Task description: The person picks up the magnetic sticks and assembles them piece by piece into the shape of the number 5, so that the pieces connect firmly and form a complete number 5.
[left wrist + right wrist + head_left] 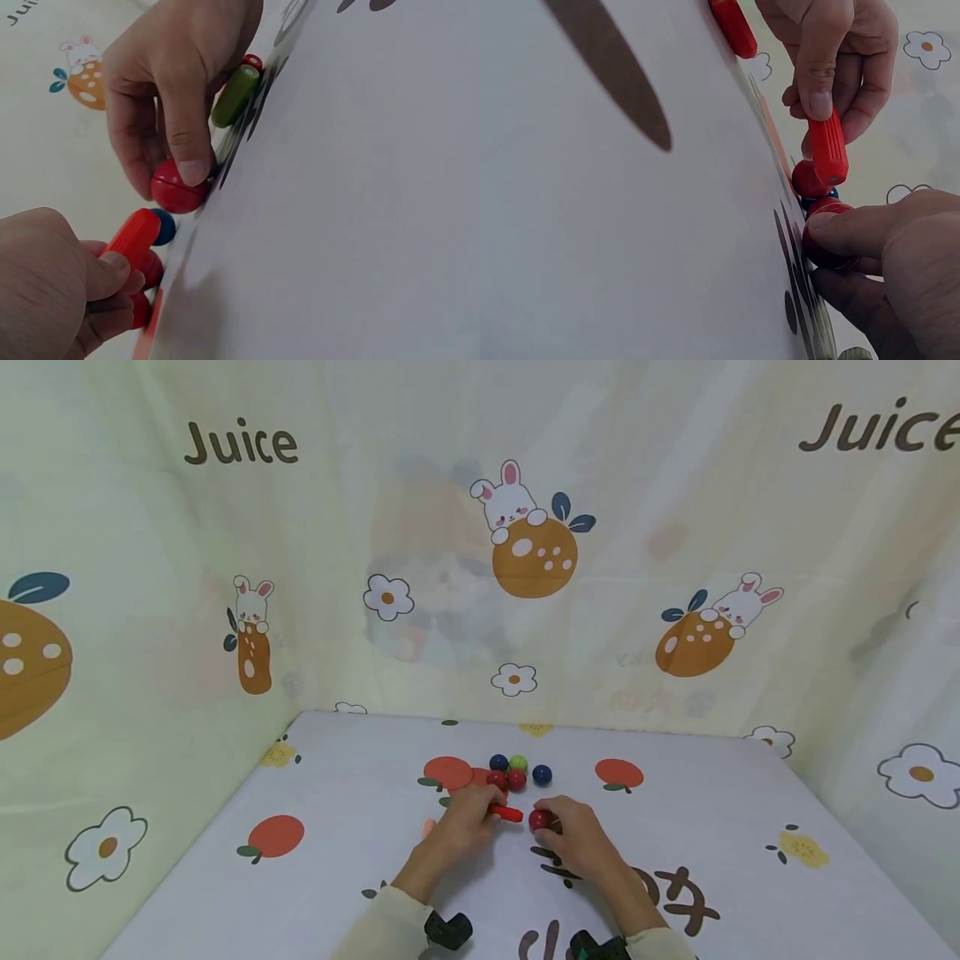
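Pinching, angled inward | left hand (467, 823): red stick (508, 813) | right hand (581, 835): red ball (537, 820)

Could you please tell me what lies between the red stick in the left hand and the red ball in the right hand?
The head view shows only a narrow bare strip of white tabletop between the stick and the ball.

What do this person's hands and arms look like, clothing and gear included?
The left hand and right hand are ungloved, with no rings showing. The left sleeve and right sleeve are plain cream. Each wrist carries a chunky black device: left device, right device.
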`<move>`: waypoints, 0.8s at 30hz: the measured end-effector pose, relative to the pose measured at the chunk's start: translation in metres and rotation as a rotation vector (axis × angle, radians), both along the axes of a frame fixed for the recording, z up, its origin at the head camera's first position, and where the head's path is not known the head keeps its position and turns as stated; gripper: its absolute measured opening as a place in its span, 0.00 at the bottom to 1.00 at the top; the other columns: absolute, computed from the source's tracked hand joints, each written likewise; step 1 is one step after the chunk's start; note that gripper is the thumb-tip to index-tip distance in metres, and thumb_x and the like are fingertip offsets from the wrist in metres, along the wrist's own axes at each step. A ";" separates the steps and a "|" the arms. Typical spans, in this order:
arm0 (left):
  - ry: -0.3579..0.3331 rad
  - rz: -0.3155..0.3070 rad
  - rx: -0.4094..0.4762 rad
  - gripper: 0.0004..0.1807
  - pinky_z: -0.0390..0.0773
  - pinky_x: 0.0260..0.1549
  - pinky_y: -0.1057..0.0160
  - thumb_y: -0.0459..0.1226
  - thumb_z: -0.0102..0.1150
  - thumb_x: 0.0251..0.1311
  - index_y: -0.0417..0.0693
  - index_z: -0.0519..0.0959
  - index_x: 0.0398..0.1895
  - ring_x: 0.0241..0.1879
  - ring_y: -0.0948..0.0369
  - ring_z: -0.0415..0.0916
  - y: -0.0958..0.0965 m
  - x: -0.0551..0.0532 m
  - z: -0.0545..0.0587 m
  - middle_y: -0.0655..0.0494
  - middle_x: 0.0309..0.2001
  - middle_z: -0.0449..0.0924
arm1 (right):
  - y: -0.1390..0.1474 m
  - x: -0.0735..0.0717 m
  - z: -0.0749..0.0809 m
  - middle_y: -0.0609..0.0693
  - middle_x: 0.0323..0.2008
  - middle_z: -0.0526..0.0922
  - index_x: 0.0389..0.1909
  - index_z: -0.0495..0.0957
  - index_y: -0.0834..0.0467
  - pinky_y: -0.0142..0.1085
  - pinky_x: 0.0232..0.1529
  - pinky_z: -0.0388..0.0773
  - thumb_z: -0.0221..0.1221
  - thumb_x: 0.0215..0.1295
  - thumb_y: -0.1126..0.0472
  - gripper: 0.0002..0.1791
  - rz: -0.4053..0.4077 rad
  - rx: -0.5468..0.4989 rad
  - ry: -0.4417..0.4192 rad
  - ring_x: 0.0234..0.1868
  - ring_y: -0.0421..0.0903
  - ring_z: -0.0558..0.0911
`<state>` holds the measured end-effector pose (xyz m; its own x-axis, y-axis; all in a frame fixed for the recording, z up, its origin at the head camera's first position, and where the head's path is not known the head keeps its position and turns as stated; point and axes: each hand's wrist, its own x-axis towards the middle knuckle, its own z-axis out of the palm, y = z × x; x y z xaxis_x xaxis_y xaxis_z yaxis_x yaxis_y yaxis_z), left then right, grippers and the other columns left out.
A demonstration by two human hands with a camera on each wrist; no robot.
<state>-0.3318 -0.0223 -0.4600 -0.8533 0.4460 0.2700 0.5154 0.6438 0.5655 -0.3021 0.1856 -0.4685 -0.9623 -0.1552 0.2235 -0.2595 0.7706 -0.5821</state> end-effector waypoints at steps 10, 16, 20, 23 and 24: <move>-0.024 0.017 -0.009 0.12 0.76 0.42 0.66 0.29 0.65 0.63 0.49 0.81 0.48 0.43 0.61 0.70 0.009 0.000 -0.005 0.59 0.39 0.78 | -0.001 -0.002 -0.002 0.47 0.43 0.83 0.56 0.82 0.59 0.39 0.45 0.83 0.72 0.59 0.65 0.22 -0.015 0.013 0.020 0.40 0.42 0.78; -0.042 0.009 0.004 0.12 0.78 0.41 0.69 0.29 0.65 0.63 0.48 0.81 0.49 0.41 0.62 0.71 0.012 -0.001 -0.005 0.59 0.39 0.79 | -0.002 -0.001 -0.002 0.48 0.41 0.83 0.54 0.83 0.60 0.37 0.43 0.82 0.73 0.57 0.65 0.22 -0.023 0.040 0.077 0.38 0.42 0.77; -0.028 -0.008 0.011 0.12 0.78 0.41 0.70 0.29 0.65 0.64 0.46 0.82 0.49 0.41 0.63 0.73 0.013 -0.004 -0.006 0.59 0.39 0.80 | -0.002 -0.001 -0.001 0.48 0.40 0.84 0.53 0.84 0.60 0.38 0.43 0.82 0.73 0.57 0.66 0.21 -0.027 0.045 0.098 0.38 0.42 0.78; -0.028 -0.013 0.015 0.12 0.79 0.42 0.71 0.29 0.65 0.64 0.46 0.82 0.49 0.41 0.64 0.73 0.012 -0.004 -0.006 0.59 0.40 0.80 | -0.002 -0.002 -0.002 0.49 0.41 0.84 0.53 0.84 0.59 0.38 0.44 0.83 0.73 0.57 0.66 0.21 -0.034 0.046 0.098 0.39 0.43 0.78; -0.028 -0.015 0.017 0.11 0.78 0.41 0.71 0.30 0.65 0.63 0.46 0.82 0.48 0.40 0.64 0.73 0.012 -0.005 -0.006 0.59 0.39 0.80 | -0.003 -0.002 -0.002 0.49 0.41 0.84 0.53 0.84 0.59 0.38 0.44 0.83 0.73 0.58 0.66 0.21 -0.036 0.048 0.097 0.39 0.43 0.78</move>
